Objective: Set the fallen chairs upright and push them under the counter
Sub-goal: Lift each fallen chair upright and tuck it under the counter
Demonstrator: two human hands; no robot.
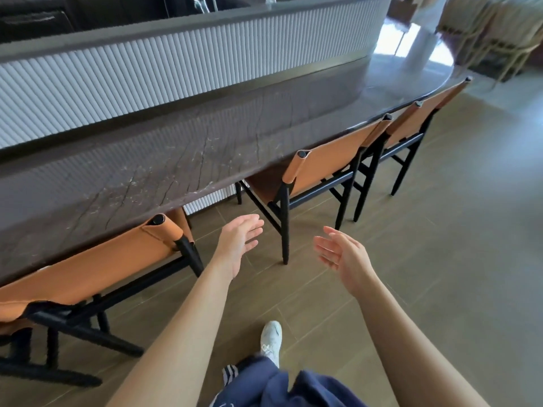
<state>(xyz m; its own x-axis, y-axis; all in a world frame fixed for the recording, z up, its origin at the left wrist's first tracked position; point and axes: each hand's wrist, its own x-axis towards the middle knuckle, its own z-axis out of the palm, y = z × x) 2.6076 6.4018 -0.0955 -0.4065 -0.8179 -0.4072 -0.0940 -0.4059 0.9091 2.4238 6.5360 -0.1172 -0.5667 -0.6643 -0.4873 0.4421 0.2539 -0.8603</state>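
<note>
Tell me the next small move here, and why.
Probably reach both hands to the backrest of the middle chair and nudge it in. The left hand and right hand are open, empty and just short of it; the chair stands upright, seat partly under the counter, rear legs out on the floor. No fallen chair shows.

Near chair (88, 273): left part cut by frame edge. Middle chair (329, 160): seat partly hidden beneath counter (176, 160). Far furniture (499, 33): blurred.

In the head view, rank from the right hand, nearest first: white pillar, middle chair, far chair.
1. middle chair, just ahead of the right hand
2. far chair, beyond it, rightward
3. white pillar, farthest back, upper right
</note>
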